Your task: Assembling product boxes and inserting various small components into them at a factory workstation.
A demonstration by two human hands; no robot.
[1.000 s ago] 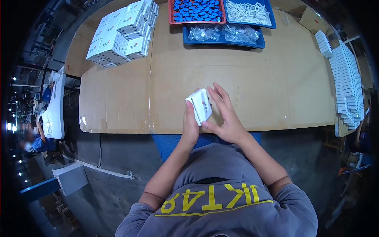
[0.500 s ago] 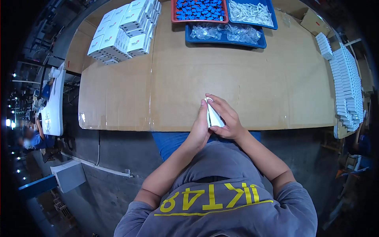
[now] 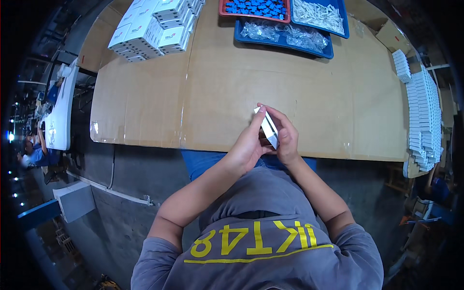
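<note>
Just above the near table edge, a small white box (image 3: pixel 268 125) with a dark line along one side is tilted between my hands. My left hand (image 3: pixel 248 144) is closed on its left side, the thumb lying along the top end. From the right, my right hand (image 3: pixel 287 137) grips it, fingers curled around the far end and thumb bent near its lower part. The palms and fingers hide much of the box, and what the dark line is cannot be made out.
The cardboard-covered table (image 3: pixel 217 106) bears stacked white boxes (image 3: pixel 145 31) at far left. At the back stand a red tray (image 3: pixel 253 18) of blue pieces, a blue tray (image 3: pixel 344 35) of white pieces and another blue tray (image 3: pixel 290 50) of clear bags. Small white boxes (image 3: pixel 423 111) are piled at right.
The box has been turned so a long side with a dark line shows. Both hands have shifted slightly away from my body, and my right thumb has bent onto the box.
</note>
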